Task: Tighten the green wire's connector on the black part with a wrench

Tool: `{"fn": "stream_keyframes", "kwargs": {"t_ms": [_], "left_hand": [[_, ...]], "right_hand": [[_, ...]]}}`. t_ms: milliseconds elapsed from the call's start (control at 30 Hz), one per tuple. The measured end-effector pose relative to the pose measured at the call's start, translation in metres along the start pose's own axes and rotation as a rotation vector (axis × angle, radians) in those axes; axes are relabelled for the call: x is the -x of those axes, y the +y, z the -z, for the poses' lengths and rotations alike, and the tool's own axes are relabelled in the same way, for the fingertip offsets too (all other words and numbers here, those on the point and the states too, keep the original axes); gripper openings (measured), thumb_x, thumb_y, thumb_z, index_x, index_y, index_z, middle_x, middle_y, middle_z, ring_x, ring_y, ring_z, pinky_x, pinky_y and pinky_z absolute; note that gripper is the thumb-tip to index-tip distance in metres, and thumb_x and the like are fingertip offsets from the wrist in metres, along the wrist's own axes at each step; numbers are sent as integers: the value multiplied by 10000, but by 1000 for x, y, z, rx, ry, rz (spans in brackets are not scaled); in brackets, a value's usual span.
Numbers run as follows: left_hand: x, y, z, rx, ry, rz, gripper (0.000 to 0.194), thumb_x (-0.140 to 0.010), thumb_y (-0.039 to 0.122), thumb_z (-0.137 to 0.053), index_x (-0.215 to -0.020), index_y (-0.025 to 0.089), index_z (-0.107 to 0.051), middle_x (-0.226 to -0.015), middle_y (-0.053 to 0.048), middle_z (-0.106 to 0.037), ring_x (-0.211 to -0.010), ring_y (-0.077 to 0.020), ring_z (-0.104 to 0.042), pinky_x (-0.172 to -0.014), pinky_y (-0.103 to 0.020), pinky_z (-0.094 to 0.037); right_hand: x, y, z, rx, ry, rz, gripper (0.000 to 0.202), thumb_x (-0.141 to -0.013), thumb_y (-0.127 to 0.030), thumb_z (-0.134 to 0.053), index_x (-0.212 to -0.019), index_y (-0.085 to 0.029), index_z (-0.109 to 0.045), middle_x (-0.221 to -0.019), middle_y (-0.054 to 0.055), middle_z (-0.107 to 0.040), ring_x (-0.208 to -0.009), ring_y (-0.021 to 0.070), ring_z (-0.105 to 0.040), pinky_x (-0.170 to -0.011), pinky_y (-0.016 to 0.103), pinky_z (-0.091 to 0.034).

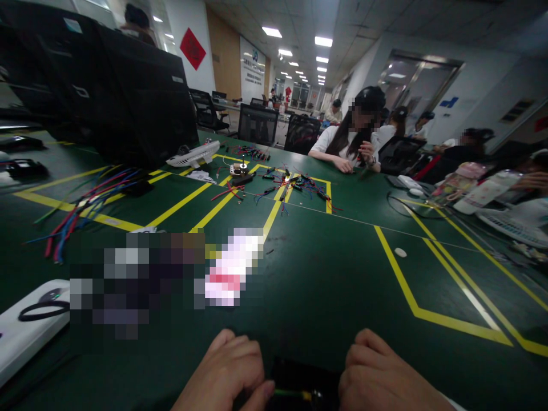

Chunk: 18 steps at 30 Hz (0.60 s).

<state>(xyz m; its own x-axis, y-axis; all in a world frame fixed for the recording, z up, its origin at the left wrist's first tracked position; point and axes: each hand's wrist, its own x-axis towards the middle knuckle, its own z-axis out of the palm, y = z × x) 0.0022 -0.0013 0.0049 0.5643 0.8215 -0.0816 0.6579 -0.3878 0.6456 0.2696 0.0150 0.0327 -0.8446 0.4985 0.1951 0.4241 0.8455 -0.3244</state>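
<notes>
Both hands are seen at the bottom edge of the view, knuckles up and fingers curled under. Between them a thin green and yellow wire (293, 393) is held: the left hand (222, 374) is pinched on its left end with the thumb tip against it, and the right hand (381, 377) is closed by its right end. Beneath the wire a small dark object (299, 374) is partly hidden; what it is cannot be told.

Everything is carried by a large dark green desk (342, 285), marked with yellow tape lines (411, 297). At the far left, dark monitor backs (128, 97) are stood on it. A white flat device (25, 331) is laid at the near left edge, with a black loop on it. A bundle of red and blue cables (81, 211) is spread left of centre. Farther back, a white ribbed part (194, 154) is set beside scattered short wires and connectors (291, 185). Across the desk, a seated person in a white top (346, 142) is seen with hands together. A small white disc (400, 252) is lying to the right.
</notes>
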Motion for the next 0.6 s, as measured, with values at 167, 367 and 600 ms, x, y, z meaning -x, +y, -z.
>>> {"fn": "stream_keyframes", "kwargs": {"t_ms": [167, 367, 600], "left_hand": [[0, -1, 1, -9, -51, -10, 220, -928, 192, -490, -711, 188, -523, -798, 32, -617, -807, -152, -562, -773, -306, -307], [-1, -2, 1, -19, -32, -26, 209, -916, 175, -488, -711, 195, -520, -782, 40, -619, -788, -148, -569, -768, -306, -310], [-1, 1, 2, 9, -21, -27, 204, -899, 156, -497, -698, 193, -488, -776, 45, -616, -781, -146, -567, -752, -305, -304]], "right_hand": [[5, 11, -9, -20, 18, 10, 509, -1085, -399, -258, -706, -234, -555, -607, -61, -640, -609, 153, -533, -622, 354, -282], [0, -5, 22, -158, 57, -223, 561, -1065, -513, -209, -739, -218, -558, -665, -1, -660, -636, 146, -589, -647, 311, -389], [4, -11, -12, 95, 156, -125, 771, -1059, -474, 17, -550, -215, -500, -462, -43, -588, -497, 138, -490, -549, 362, -250]]}}
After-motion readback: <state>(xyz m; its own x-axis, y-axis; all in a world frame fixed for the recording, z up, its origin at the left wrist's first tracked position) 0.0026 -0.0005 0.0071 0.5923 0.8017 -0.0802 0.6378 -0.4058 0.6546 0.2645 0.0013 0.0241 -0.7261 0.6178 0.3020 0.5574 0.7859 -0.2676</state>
